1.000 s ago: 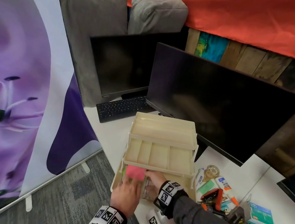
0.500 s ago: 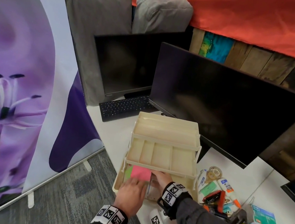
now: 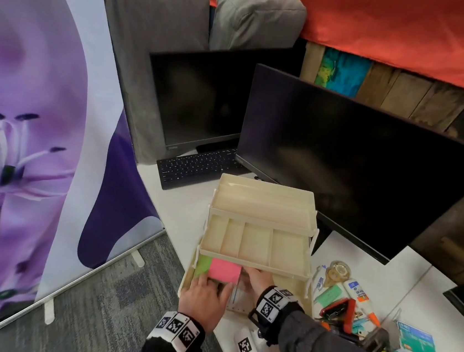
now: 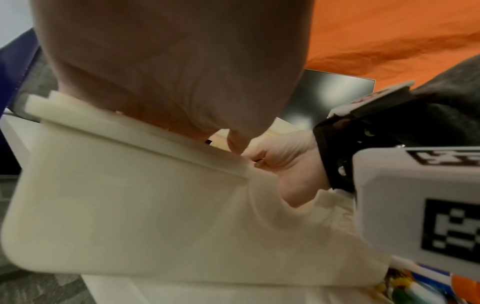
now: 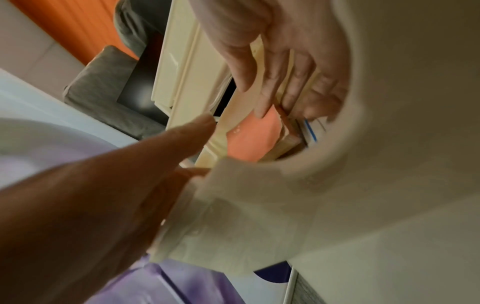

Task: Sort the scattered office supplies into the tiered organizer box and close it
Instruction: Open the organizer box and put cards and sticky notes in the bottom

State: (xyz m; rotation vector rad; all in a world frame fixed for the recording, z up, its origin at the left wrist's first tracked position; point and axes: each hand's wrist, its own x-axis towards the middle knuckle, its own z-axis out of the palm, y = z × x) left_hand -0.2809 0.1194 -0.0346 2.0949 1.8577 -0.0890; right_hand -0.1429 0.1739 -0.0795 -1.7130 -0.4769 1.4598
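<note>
Still both hands (image 3: 229,288) in organizer box (image 3: 258,236)

The white desk (image 3: 190,200) carries the opened organizer box (image 3: 262,205), a black keyboard (image 3: 197,169), two monitors, and scattered supplies: tape (image 3: 337,270), a glue bottle (image 3: 357,295), green booklets (image 3: 417,341).

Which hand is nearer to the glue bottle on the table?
Right. The right hand is in the organizer box bottom tier, on the side toward the glue bottle; the left hand is farther, at the pink sticky notes.
</note>
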